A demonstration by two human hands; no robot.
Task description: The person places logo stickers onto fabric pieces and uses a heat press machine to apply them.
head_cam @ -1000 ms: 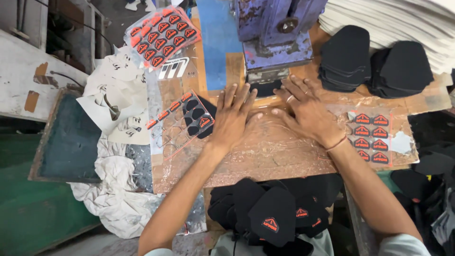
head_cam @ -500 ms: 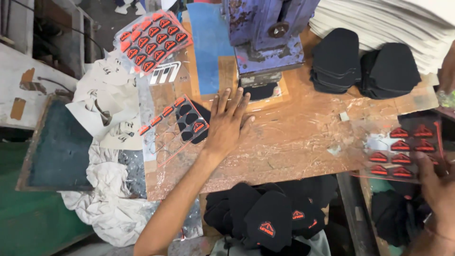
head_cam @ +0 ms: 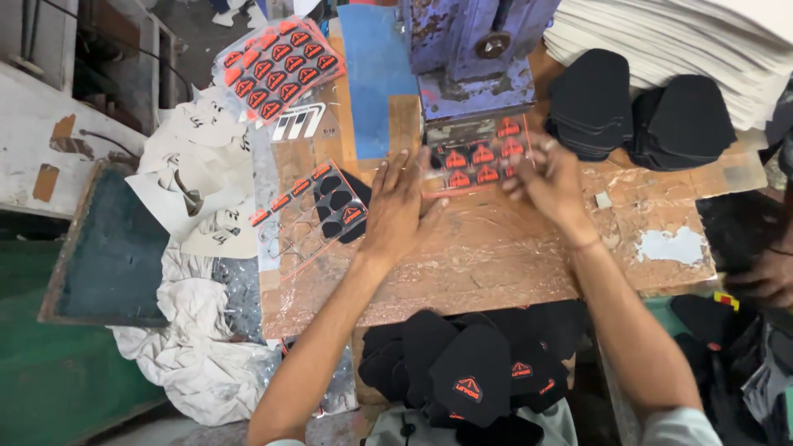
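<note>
Worn wooden workbench (head_cam: 496, 264) covered in shiny film, with a pile of black cap panels (head_cam: 479, 372) bearing small red logos sitting at its near edge. Further in, the left hand (head_cam: 398, 211) lies flat and open on the bench just beside a clear sheet of red transfer stickers (head_cam: 479, 161), while the right hand (head_cam: 552, 177) pinches that sheet's right edge. Sheet sits at the far edge right under the blue press (head_cam: 471, 66), stacks of plain black panels (head_cam: 636, 111) off to the far right.
</note>
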